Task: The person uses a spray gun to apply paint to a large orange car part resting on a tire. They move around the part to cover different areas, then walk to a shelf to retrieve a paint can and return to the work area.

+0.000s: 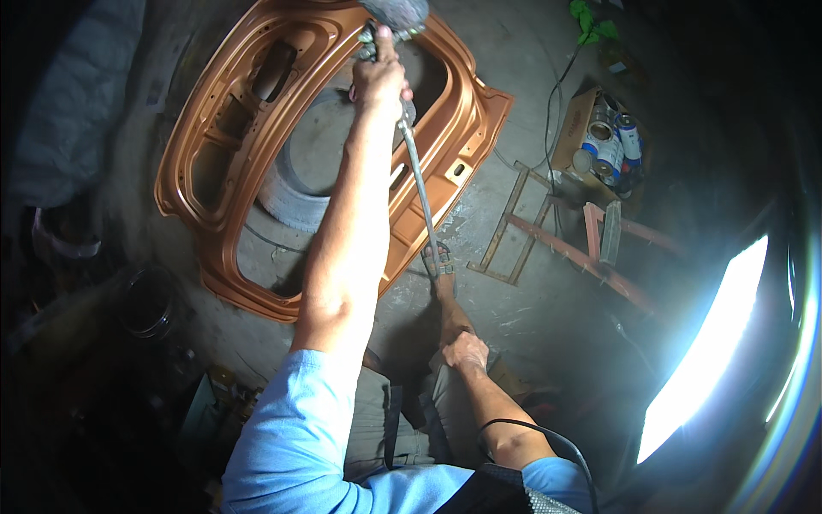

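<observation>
- Spray gun (pixel 387 26): held out at arm's length in the left hand (pixel 377 79), above the upper edge of the car door panel (pixel 214 137). Fingers closed round the handle; cup blurred at the frame's top. Likely rigid metal, top-heavy with a filled cup; best taken by the handle, under the cup.
- Hose (pixel 419 184): hangs from the gun towards the sandalled foot (pixel 441 265). Flexible; its drag probably pulls at the wrist.
- Right hand (pixel 467 349): rests on the knee, fingers loosely curled, holding nothing.
- Car door panel: copper-coloured, lies flat over a tyre (pixel 295 201) on the concrete floor (pixel 514 103). Judged stiff, awkward, easily marred if the paint is wet.
- Box of cans (pixel 604 137): well apart, to the right.
</observation>
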Demonstrator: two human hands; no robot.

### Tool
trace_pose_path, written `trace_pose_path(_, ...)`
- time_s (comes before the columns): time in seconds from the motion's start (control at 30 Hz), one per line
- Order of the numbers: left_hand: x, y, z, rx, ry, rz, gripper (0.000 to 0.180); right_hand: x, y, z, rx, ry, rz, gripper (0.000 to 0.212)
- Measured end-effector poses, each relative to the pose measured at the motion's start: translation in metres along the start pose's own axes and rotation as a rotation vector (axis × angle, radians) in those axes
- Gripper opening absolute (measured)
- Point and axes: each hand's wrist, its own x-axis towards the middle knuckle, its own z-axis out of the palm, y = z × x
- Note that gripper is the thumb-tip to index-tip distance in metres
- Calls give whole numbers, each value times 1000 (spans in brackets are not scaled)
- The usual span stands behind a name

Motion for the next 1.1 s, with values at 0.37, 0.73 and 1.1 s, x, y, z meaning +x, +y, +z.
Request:
trace_pose_path(0.37,-2,-8,10,163,-120,-113,63,4,13,13,55,6,13,54)
trace_pose_path(0.73,-130,-120,-43,174,-357,-286,53,0,1,19,-74,-44,22,51)
trace_pose_path(1.1,-207,-184,-283,334,776,415,26,-9,-28,31,-297,78,-184,63)
